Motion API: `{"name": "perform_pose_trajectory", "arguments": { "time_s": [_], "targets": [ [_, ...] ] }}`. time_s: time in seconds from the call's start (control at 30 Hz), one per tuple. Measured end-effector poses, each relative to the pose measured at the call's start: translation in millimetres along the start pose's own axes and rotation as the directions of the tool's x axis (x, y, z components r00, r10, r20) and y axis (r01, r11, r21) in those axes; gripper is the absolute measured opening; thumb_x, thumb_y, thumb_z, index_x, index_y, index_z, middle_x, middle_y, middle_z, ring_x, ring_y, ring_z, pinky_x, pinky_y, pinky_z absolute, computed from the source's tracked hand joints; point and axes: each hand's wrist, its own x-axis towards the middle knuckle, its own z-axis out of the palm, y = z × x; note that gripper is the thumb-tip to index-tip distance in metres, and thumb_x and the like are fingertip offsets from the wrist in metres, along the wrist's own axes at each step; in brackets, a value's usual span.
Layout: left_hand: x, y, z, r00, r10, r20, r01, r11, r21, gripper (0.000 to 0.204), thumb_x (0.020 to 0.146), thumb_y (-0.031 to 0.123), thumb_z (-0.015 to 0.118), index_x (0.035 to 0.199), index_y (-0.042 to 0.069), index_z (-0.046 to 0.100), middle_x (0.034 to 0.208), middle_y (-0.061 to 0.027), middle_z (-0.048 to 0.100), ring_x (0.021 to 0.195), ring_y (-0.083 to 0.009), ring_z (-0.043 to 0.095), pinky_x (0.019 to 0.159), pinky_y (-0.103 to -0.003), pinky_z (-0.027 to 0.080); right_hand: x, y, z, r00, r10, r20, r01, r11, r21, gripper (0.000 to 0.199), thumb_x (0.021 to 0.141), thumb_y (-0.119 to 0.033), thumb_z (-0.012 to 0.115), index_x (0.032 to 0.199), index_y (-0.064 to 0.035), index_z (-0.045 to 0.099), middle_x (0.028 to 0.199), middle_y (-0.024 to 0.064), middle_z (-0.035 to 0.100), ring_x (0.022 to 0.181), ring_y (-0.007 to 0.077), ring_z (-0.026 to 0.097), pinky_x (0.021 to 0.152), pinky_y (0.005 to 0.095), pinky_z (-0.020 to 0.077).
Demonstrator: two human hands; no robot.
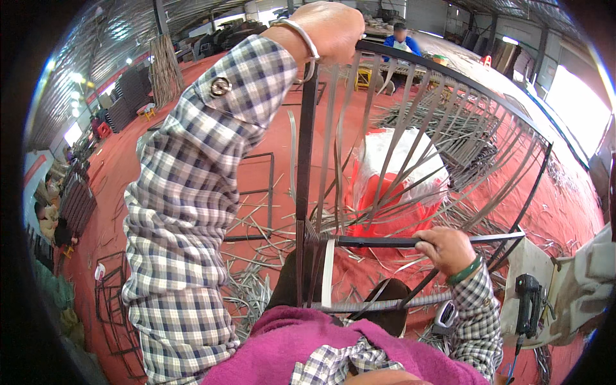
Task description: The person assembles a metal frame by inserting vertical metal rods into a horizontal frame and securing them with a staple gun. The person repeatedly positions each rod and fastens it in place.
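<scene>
A black metal chair frame (305,160) stands in front of me, strung with several grey rattan strips (391,147) from its top bar down to a lower crossbar (372,242). My left hand (330,29), with a silver bangle on the wrist, is raised high and closed over the frame's top bar. My right hand (449,249), wearing a green bangle, grips the lower crossbar at its right part, where the strips wrap around it. A white strip end (328,273) hangs down near the frame's left post.
Loose strips (256,282) litter the red floor. A red and white bundle (391,186) sits behind the frame. Empty black frames (256,192) lie at left. A black tool (529,305) rests on a white stool at right. A person in blue (401,40) sits far back.
</scene>
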Motion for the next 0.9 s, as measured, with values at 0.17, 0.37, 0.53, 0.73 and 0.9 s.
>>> {"name": "perform_pose_trajectory", "arguments": {
  "time_s": [0.17,0.37,0.53,0.73,0.9],
  "targets": [
    [1,5,-2,0.997,-0.075,0.034,0.076,0.997,-0.011,0.016,0.070,0.016,0.058,0.076,0.005,0.068,0.076,-0.0195,0.064,0.077,-0.0361,0.063,0.071,-0.043,0.050,86,-34,-41,0.858,-0.204,-0.472,0.390,0.856,0.338,0.030,0.085,-0.017,0.059,0.109,0.0000,0.057,0.082,0.0157,0.063,0.077,0.0237,0.063,0.070,0.0323,0.0491],
    [-8,10,2,0.997,-0.054,-0.055,0.054,0.999,-0.001,0.016,0.071,0.012,0.061,0.084,0.007,0.069,0.082,-0.0166,0.066,0.079,-0.0333,0.065,0.070,-0.041,0.052,210,-90,-24,0.749,0.011,-0.662,0.393,0.798,0.458,0.031,0.084,-0.019,0.061,0.108,-0.0002,0.056,0.083,0.0198,0.064,0.077,0.0323,0.064,0.071,0.0384,0.0500],
    [-14,9,3,0.996,-0.072,-0.046,0.073,0.997,0.034,0.023,0.073,0.018,0.060,0.091,0.005,0.067,0.079,-0.0164,0.065,0.076,-0.0318,0.064,0.071,-0.041,0.050,185,-88,-21,0.759,0.041,-0.649,0.216,0.925,0.311,0.021,0.088,-0.020,0.054,0.094,-0.0007,0.060,0.071,0.0230,0.061,0.071,0.0402,0.060,0.064,0.0462,0.0470],
    [-19,10,3,0.994,-0.063,-0.090,0.065,0.998,0.023,0.027,0.074,0.020,0.060,0.096,0.006,0.067,0.080,-0.0151,0.066,0.077,-0.0309,0.064,0.072,-0.041,0.050,152,-83,-25,0.834,0.120,-0.538,0.360,0.621,0.696,0.019,0.088,-0.012,0.054,0.099,0.0022,0.060,0.075,0.0156,0.065,0.067,0.0245,0.064,0.063,0.0339,0.0495],
    [-13,10,-2,0.994,-0.088,0.064,0.085,0.996,0.040,0.017,0.070,0.018,0.058,0.077,0.006,0.068,0.076,-0.0197,0.065,0.075,-0.0360,0.063,0.068,-0.043,0.051,190,-88,-13,0.595,-0.035,-0.803,0.598,0.687,0.414,0.021,0.085,-0.008,0.057,0.103,0.0038,0.059,0.084,0.0152,0.066,0.075,0.0190,0.064,0.071,0.0299,0.0499]
  ]
}}
